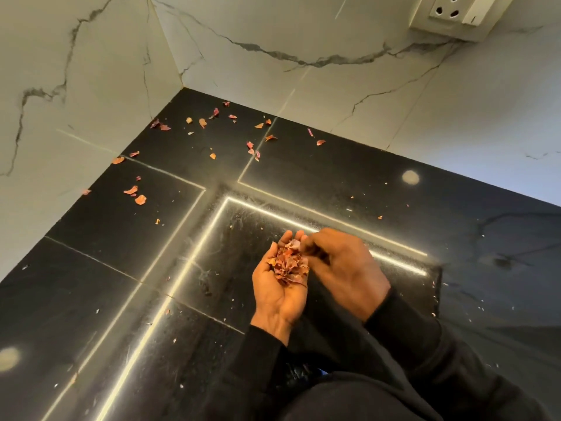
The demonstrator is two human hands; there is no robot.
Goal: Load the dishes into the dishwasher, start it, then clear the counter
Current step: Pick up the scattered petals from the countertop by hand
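Observation:
My left hand (277, 294) is held palm up above the black counter (127, 244), cupped round a heap of reddish onion peels (288, 262). Right beside it, my right hand (343, 268) reaches over the heap with its fingertips bent down onto the peels. Whether those fingertips pinch a piece I cannot tell. More loose peel scraps (212, 129) lie scattered over the far corner of the counter, near the walls.
White marble-look walls (273, 31) meet in a corner behind the counter. A white wall socket (455, 13) sits at the upper right. Tiny crumbs dot the glossy counter, which mirrors bright light strips.

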